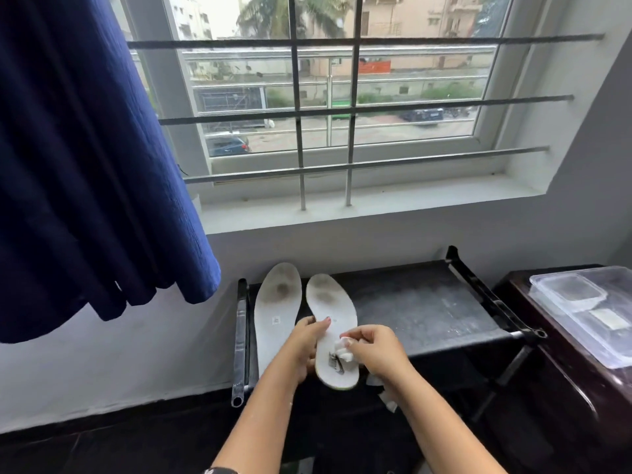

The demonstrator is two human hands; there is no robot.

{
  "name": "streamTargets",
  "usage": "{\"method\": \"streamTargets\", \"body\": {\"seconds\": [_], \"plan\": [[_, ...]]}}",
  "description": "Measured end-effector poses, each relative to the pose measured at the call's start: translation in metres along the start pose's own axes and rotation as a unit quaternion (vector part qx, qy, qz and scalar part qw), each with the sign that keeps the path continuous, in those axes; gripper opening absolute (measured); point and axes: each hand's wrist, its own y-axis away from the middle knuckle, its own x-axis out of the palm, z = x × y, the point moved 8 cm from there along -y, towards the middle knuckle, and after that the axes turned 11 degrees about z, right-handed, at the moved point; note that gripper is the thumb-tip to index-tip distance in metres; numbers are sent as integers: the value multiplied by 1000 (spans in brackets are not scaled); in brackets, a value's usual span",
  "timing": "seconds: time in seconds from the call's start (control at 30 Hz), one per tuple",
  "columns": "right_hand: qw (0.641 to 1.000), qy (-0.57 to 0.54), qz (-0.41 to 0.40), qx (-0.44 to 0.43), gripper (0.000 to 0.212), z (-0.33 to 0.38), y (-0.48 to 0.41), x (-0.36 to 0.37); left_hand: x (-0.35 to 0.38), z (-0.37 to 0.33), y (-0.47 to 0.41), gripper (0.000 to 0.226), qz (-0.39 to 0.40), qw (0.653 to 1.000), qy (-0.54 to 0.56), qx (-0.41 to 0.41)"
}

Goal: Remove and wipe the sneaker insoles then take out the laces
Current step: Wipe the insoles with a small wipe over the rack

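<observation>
Two white insoles with grey wear marks at the toe lie on the black top shelf (427, 309) of a rack below the window. The left insole (275, 309) rests flat. The right insole (333, 323) is held along its left edge by my left hand (306, 343), its heel end sticking out past the shelf's front. My right hand (374, 347) presses a crumpled white wipe (343, 350) onto the heel area beside a printed logo. More of the wipe hangs below my right wrist. No sneakers or laces are in view.
A dark blue cloth (85, 165) hangs at the upper left. A barred window (342, 107) with a white sill runs above the rack. To the right stands a dark wooden cabinet (561, 388) with clear plastic containers (588, 306) on top.
</observation>
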Motion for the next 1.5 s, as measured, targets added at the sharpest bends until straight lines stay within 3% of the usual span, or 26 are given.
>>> {"method": "streamTargets", "body": {"seconds": [0.1,0.17,0.2,0.23,0.3,0.37,0.4,0.47,0.53,0.63,0.7,0.83,0.9,0.97,1.07,1.13,1.2,1.37,1.5], "plan": [[987,-81,141,10,11,8,19,14,2,-8,3,23,71,995,69,25],[968,-96,230,28,13,8,31,21,4,-15,6,37,79,996,20,42],[969,-73,235,34,12,7,32,17,6,-16,9,42,83,995,2,47],[979,-29,198,28,10,9,29,7,6,-16,10,46,85,995,-2,46],[997,65,27,-24,14,22,19,-30,9,-16,17,49,93,994,1,51],[984,83,-118,-107,19,45,21,-54,12,-20,23,50,95,993,7,66],[976,78,-144,-144,19,54,20,-57,14,-22,25,51,96,993,11,74],[966,106,-124,-200,20,67,13,-45,20,-30,30,54,97,991,11,95],[940,210,-72,-258,20,79,6,-22,26,-37,33,59,115,985,7,125],[855,381,-65,-346,10,87,-8,-6,36,-41,41,65,156,976,13,150],[841,437,-122,-294,3,85,-28,-37,37,-35,45,69,170,975,16,139],[875,407,-245,-94,9,63,-42,-134,32,-24,52,78,183,977,-5,113],[876,369,-288,-114,10,72,-28,-149,28,-25,50,76,172,979,-8,112],[878,337,-281,-194,11,92,-13,-129,29,-25,47,69,164,981,-6,105],[867,330,-184,-326,6,114,0,-69,37,-26,43,65,156,983,-3,97],[849,372,-121,-356,8,108,-3,-33,43,-28,42,67,160,982,-11,101],[847,409,-121,-318,7,94,-17,-32,45,-31,44,66,165,981,-13,105],[865,435,-228,-103,14,53,-37,-114,26,-28,42,61,118,989,-6,86],[887,379,-251,-80,15,44,-25,-137,8,-23,30,59,32,997,4,63]]}}
